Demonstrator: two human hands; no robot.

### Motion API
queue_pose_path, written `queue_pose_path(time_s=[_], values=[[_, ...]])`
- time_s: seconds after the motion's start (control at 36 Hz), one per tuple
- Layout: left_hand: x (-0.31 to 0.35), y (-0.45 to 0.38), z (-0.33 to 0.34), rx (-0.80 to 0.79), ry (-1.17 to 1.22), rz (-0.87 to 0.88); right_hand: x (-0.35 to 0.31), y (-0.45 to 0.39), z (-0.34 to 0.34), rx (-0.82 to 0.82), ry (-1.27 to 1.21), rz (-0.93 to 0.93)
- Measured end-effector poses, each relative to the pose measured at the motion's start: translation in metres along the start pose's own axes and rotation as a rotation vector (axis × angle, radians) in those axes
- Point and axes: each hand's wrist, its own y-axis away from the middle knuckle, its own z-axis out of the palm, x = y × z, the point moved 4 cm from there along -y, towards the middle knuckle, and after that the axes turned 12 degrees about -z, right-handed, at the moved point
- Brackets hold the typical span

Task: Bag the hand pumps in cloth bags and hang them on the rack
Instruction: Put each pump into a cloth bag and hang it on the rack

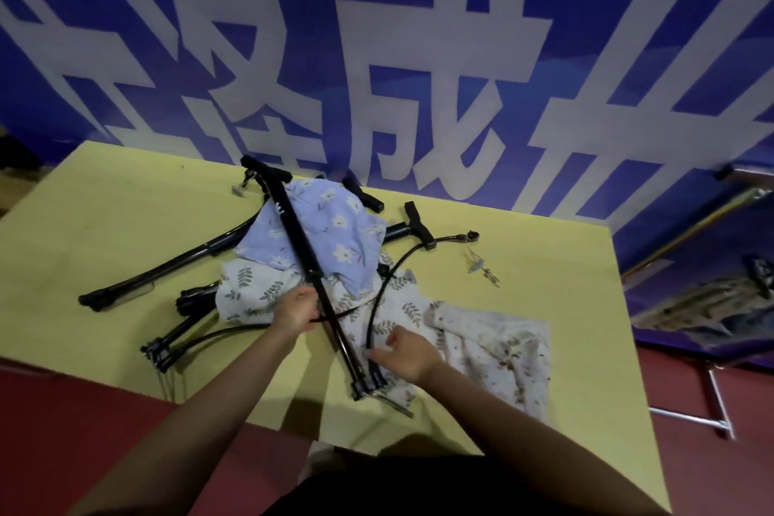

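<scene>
Head view, pump (302,260) atop cloth bags (335,230)

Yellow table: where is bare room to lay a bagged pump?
Bare yellow table far left, beyond the leftmost pump, and far right past the white leaf-print cloth. The centre is crowded with pumps, hoses and the blue floral cloth.

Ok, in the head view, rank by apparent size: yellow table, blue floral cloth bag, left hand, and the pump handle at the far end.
1. Yellow table
2. Blue floral cloth bag
3. Left hand and pump handle: look alike; the handle lies farther away, so unsure.
</scene>
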Motion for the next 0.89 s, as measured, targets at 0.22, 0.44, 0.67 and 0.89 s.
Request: queue_pose_path(time_s=[0.22, 0.44, 0.67, 0.89], values=[[0.037, -0.05, -0.059, -0.133, -0.079, -0.037, -0.017, -0.024, 0.046, -0.115, 0.235, 0.122], [0.074, -0.079, -0.056, -0.273, -0.159, -0.056, -0.016, -0.013, 0.037, 0.039, -0.049, 0.175], [0.099, -0.102, -0.038, -0.439, -0.037, -0.242, -0.004, 0.01, 0.021, 0.557, -0.607, 0.175], [0.111, -0.1, -0.024, -0.522, 0.122, -0.325, -0.007, 0.025, -0.005, 0.808, -0.852, 0.233]])
